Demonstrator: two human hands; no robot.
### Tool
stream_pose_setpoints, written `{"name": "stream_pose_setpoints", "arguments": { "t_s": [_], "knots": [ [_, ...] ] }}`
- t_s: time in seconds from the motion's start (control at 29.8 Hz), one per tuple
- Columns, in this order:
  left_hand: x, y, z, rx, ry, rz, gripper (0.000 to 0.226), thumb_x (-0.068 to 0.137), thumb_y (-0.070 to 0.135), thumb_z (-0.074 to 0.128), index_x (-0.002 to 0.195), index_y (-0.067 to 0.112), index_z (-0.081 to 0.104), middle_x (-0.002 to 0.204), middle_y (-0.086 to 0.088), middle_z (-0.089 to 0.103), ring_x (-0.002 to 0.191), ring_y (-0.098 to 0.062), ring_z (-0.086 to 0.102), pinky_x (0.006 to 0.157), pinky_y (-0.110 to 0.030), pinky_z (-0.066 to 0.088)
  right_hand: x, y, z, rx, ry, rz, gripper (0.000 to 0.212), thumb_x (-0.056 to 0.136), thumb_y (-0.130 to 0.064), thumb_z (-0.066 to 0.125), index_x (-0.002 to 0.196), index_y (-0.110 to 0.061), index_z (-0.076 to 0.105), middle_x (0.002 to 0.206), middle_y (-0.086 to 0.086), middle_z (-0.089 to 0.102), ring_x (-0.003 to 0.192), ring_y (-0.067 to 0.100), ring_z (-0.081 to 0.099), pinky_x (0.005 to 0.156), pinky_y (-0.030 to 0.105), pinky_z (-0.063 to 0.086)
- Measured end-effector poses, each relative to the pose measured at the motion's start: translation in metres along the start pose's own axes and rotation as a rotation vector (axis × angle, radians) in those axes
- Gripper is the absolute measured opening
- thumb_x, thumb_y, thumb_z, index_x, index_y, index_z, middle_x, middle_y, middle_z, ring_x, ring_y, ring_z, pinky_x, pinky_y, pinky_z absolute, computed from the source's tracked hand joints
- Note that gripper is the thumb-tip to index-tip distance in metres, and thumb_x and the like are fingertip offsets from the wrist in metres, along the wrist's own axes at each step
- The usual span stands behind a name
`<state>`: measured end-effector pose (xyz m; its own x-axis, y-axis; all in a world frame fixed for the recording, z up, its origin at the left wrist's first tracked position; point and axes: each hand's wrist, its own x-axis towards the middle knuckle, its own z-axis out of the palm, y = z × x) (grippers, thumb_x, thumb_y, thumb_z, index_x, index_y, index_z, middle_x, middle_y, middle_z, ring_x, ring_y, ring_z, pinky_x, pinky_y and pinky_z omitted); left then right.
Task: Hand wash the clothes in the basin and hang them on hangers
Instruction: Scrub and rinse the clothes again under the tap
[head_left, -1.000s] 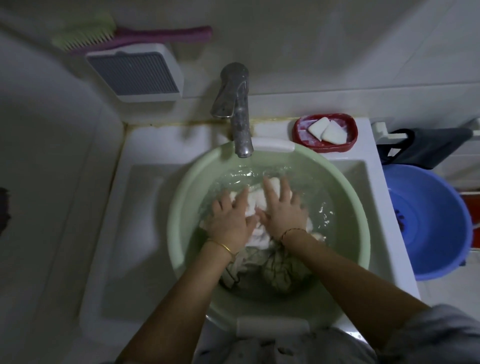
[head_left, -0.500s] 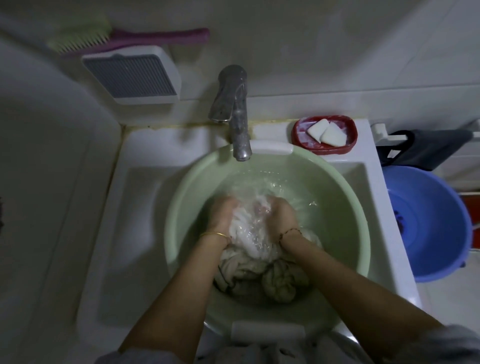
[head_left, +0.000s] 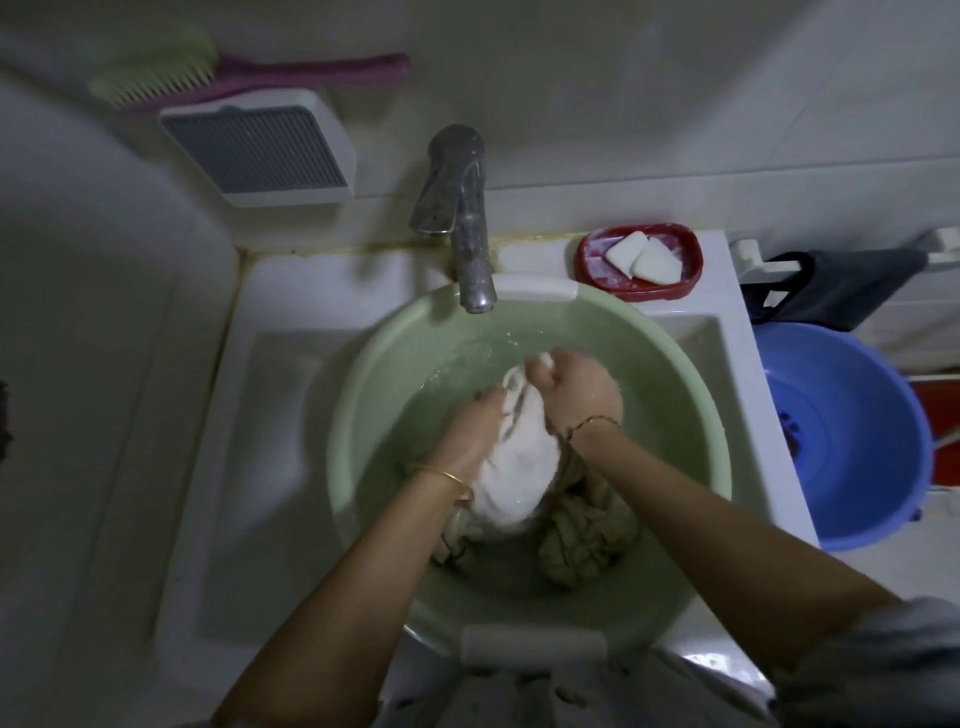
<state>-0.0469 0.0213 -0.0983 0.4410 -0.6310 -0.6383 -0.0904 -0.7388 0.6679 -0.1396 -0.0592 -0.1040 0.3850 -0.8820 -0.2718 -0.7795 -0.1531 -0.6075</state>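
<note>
Two hands work together in the one head view, both down in the green basin (head_left: 353, 415) that sits in the white sink (head_left: 249, 415) under the tap (head_left: 470, 249). The left hand (head_left: 470, 434) curls its fingers into the near side of a pale cloth (head_left: 514, 467), and the right hand (head_left: 576, 389) is closed round the cloth's far end, bunching it above the water. A second, olive-coloured garment (head_left: 587, 540) lies crumpled in the basin just below the right wrist, touching the pale one.

Behind the basin a red soap dish (head_left: 592, 260) holds two pieces of soap (head_left: 641, 260). A blue tub (head_left: 857, 441) stands beside the sink on the right. No hangers show.

As I judge it, the washing is midway, with wringing and hanging to come. Hard rubbing could slop water over the near rim onto the person's clothing, since the basin overhangs the sink edge there; lifting the soaked cloth quickly would drip outside the basin too.
</note>
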Motion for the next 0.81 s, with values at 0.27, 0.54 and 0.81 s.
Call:
{"name": "stream_pose_setpoints", "arguments": {
  "t_s": [0.27, 0.54, 0.81],
  "knots": [
    [0.012, -0.040, -0.003, 1.212, 0.087, 0.212, 0.059, 0.099, 0.048, 0.025, 0.151, 0.032, 0.002, 0.157, -0.011, 0.003, 0.139, -0.036, 0.015, 0.111, -0.049, 0.020, -0.024, 0.042, 0.048, -0.819, -0.369, -0.263, 0.072, 0.096, -0.059, 0.013, 0.147, -0.024, -0.021, 0.157, 0.010, -0.018, 0.144, 0.042, 0.002, 0.111, 0.059, 0.016],
    [0.020, -0.042, -0.015, 1.015, -0.019, 0.179, 0.069, 0.092, 0.041, 0.049, 0.149, 0.031, 0.012, 0.152, -0.015, 0.014, 0.138, -0.036, 0.018, 0.114, -0.045, 0.022, -0.006, 0.044, 0.033, -0.514, -0.457, -0.015, 0.041, 0.100, -0.017, 0.038, 0.139, -0.005, 0.041, 0.141, 0.012, 0.045, 0.125, 0.032, 0.047, 0.100, 0.035, 0.037],
    [0.016, -0.008, -0.043, 0.614, -0.103, 0.236, 0.103, 0.063, 0.044, 0.082, 0.148, 0.030, 0.024, 0.147, -0.011, 0.031, 0.135, -0.025, 0.030, 0.112, -0.036, 0.030, -0.002, 0.014, -0.029, 0.591, -0.524, -0.225, 0.041, 0.055, 0.010, 0.069, 0.090, -0.007, 0.056, 0.086, 0.002, 0.054, 0.074, 0.000, 0.055, 0.063, 0.011, 0.043]
  ]
}}
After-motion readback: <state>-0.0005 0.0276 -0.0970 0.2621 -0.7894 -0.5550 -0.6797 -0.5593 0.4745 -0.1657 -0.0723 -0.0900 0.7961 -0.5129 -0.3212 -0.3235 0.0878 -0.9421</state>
